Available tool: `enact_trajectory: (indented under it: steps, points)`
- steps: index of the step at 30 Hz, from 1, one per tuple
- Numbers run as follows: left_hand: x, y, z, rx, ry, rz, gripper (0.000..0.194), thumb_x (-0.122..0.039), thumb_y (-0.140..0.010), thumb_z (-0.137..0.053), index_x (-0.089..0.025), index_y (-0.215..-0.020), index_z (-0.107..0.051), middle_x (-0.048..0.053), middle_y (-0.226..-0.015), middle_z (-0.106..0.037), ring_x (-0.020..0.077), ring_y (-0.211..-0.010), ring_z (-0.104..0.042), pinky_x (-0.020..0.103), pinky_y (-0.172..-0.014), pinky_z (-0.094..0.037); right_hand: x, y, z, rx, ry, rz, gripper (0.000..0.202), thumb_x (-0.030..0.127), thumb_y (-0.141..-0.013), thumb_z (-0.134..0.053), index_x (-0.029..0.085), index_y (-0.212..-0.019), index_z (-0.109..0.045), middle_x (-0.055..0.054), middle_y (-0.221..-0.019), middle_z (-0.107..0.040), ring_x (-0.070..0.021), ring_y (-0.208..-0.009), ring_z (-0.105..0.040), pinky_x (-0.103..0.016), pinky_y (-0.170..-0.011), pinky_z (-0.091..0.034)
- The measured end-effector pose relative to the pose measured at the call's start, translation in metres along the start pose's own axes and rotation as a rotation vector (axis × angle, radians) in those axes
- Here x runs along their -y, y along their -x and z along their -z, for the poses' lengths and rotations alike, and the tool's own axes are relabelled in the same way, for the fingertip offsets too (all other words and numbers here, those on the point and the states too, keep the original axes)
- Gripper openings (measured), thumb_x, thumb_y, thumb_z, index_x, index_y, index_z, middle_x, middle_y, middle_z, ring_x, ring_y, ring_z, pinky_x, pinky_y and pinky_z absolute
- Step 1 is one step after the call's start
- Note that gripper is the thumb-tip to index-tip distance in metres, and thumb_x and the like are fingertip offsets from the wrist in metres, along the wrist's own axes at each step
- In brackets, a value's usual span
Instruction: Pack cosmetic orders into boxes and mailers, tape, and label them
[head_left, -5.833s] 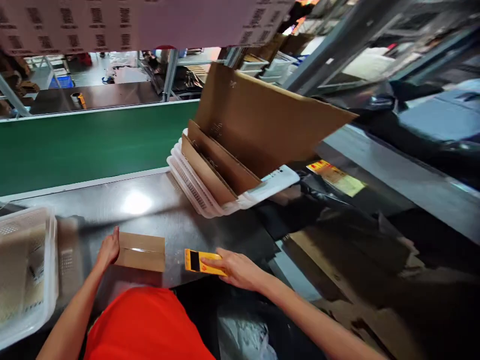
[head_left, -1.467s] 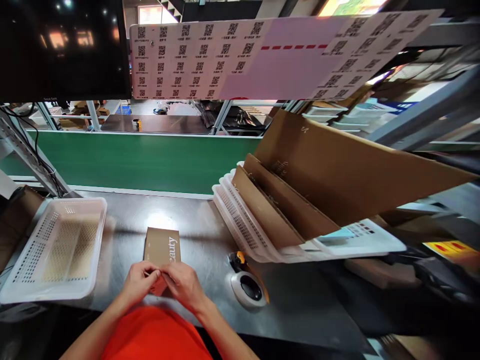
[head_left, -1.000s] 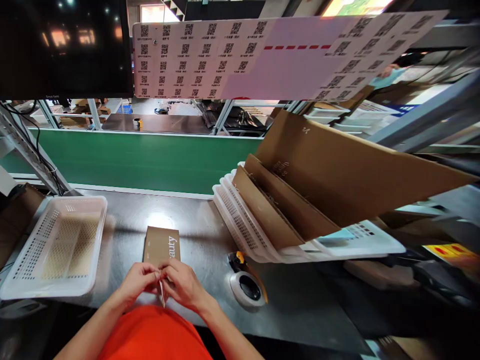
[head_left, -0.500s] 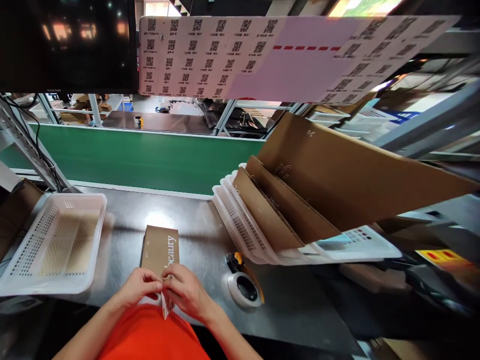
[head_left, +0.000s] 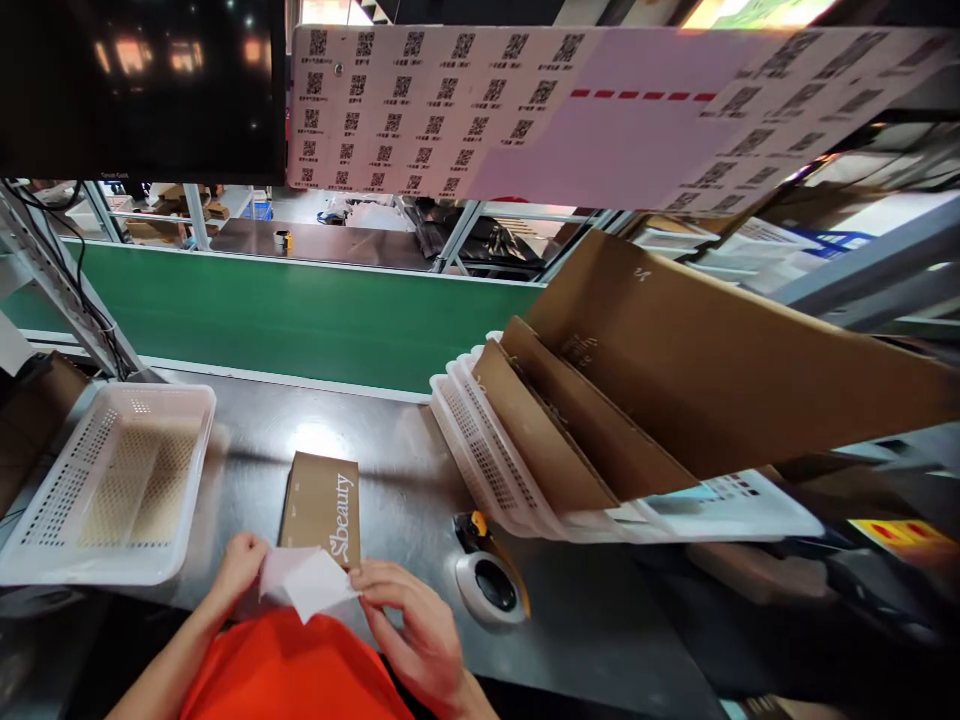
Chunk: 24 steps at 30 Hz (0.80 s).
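Observation:
A small brown box [head_left: 319,505] with white "beauty" lettering lies on the metal table, in front of my body. Just below it, a thin white paper sheet [head_left: 311,582] is spread between my two hands, with a corner folded down. My left hand [head_left: 241,565] is closed at the sheet's left edge. Thumb and fingers of my right hand [head_left: 416,620] pinch the sheet's right edge beside the box's lower corner. A tape dispenser [head_left: 491,580] rests to the right of my right hand.
A white perforated basket [head_left: 191,480] stands at the left. Nested white baskets [head_left: 480,455] at the right hold large brown cardboard pieces [head_left: 720,360]. Behind the table [head_left: 405,470] runs a green conveyor belt [head_left: 315,315]. A monitor and a QR-code board hang above.
My hands have moved apart, and the folded paper between them is now opened into a wide sheet. More of the box's lettering shows. The view has shifted slightly.

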<state>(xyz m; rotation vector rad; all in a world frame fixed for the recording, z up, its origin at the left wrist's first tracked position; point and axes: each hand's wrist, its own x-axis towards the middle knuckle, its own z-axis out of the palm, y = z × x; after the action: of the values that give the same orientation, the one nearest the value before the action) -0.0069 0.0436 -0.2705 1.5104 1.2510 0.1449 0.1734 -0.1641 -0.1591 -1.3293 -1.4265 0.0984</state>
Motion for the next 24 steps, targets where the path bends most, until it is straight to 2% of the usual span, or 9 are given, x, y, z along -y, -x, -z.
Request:
enact_trajectory:
  steps: [3,5,7,10,13,16,19,21,24]
  points:
    - [0.03,-0.003,0.019,-0.133,-0.253,-0.005,0.025,-0.022,-0.087,-0.051,-0.023,-0.064,-0.046,-0.001,-0.064,-0.054,0.0194,-0.073,-0.055,0.03,-0.068,-0.034,-0.029,-0.008,-0.014,-0.19,0.01,-0.361,0.008,0.025,-0.096,-0.06,0.024,-0.093,-0.067,-0.007,-0.089,-0.078,-0.0213,-0.082,-0.075,-0.034,-0.075,-0.063]
    - [0.049,0.0,0.029,-0.152,-0.475,-0.027,0.023,-0.02,-0.093,-0.047,-0.023,-0.07,-0.048,0.002,-0.072,-0.062,0.0208,-0.078,-0.06,0.031,-0.071,-0.035,-0.062,-0.021,-0.026,-0.188,0.044,-0.563,0.015,0.033,-0.093,-0.061,0.021,-0.087,-0.067,-0.007,-0.084,-0.077,-0.0218,-0.075,-0.074,-0.033,-0.069,-0.062]
    - [0.065,0.004,0.035,-0.116,-0.65,-0.056,0.023,-0.022,-0.097,-0.044,-0.022,-0.075,-0.051,0.004,-0.078,-0.068,0.0216,-0.08,-0.065,0.031,-0.071,-0.036,-0.099,-0.037,-0.037,-0.152,0.087,-0.641,0.016,0.033,-0.087,-0.061,0.02,-0.081,-0.066,-0.005,-0.076,-0.075,-0.0208,-0.068,-0.072,-0.032,-0.065,-0.06]
    - [0.075,0.01,0.037,-0.062,-0.724,-0.105,0.022,-0.025,-0.099,-0.043,-0.022,-0.079,-0.053,0.004,-0.082,-0.071,0.0215,-0.084,-0.067,0.03,-0.071,-0.037,-0.144,-0.055,-0.05,-0.111,0.158,-0.64,0.009,0.026,-0.081,-0.059,0.02,-0.077,-0.064,-0.002,-0.071,-0.072,-0.0186,-0.066,-0.069,-0.03,-0.065,-0.057]
    - [0.07,0.013,0.033,-0.063,-0.754,-0.171,0.021,-0.027,-0.098,-0.045,-0.021,-0.08,-0.055,0.004,-0.087,-0.07,0.021,-0.087,-0.067,0.029,-0.072,-0.037,-0.167,-0.057,-0.06,-0.04,0.241,-0.609,0.014,0.017,-0.076,-0.057,0.018,-0.087,-0.066,-0.002,-0.079,-0.071,-0.0179,-0.07,-0.067,-0.031,-0.07,-0.056]
    - [0.061,0.015,0.029,-0.046,-0.755,-0.218,0.019,-0.026,-0.096,-0.046,-0.021,-0.082,-0.057,0.005,-0.09,-0.069,0.0214,-0.088,-0.066,0.03,-0.073,-0.038,-0.17,-0.045,-0.072,0.031,0.332,-0.552,0.034,0.011,-0.075,-0.058,0.016,-0.107,-0.067,-0.01,-0.106,-0.071,-0.0228,-0.093,-0.069,-0.037,-0.085,-0.058]
    - [0.054,0.017,0.027,-0.034,-0.731,-0.241,0.017,-0.023,-0.094,-0.046,-0.021,-0.081,-0.057,0.006,-0.091,-0.068,0.0228,-0.088,-0.066,0.031,-0.075,-0.041,-0.17,-0.03,-0.082,0.114,0.525,-0.419,0.043,0.011,-0.086,-0.055,0.015,-0.128,-0.064,-0.02,-0.142,-0.058,-0.0327,-0.127,-0.059,-0.051,-0.107,-0.05]
    - [0.048,0.02,0.024,-0.026,-0.655,-0.362,0.017,-0.019,-0.093,-0.045,-0.021,-0.08,-0.057,0.009,-0.097,-0.069,0.0231,-0.095,-0.066,0.032,-0.082,-0.045,-0.171,-0.021,-0.086,0.237,0.58,-0.294,0.039,0.013,-0.093,-0.051,0.019,-0.128,-0.067,-0.017,-0.146,-0.06,-0.0318,-0.133,-0.056,-0.053,-0.112,-0.046]
    - [0.032,0.023,0.014,0.05,-0.502,-0.692,0.014,-0.012,-0.086,-0.048,-0.021,-0.083,-0.059,0.012,-0.119,-0.068,0.0244,-0.116,-0.061,0.035,-0.1,-0.045,-0.174,-0.014,-0.085,0.502,0.497,-0.127,0.039,0.018,-0.097,-0.052,0.025,-0.131,-0.069,-0.007,-0.144,-0.066,-0.0247,-0.137,-0.056,-0.046,-0.118,-0.042]
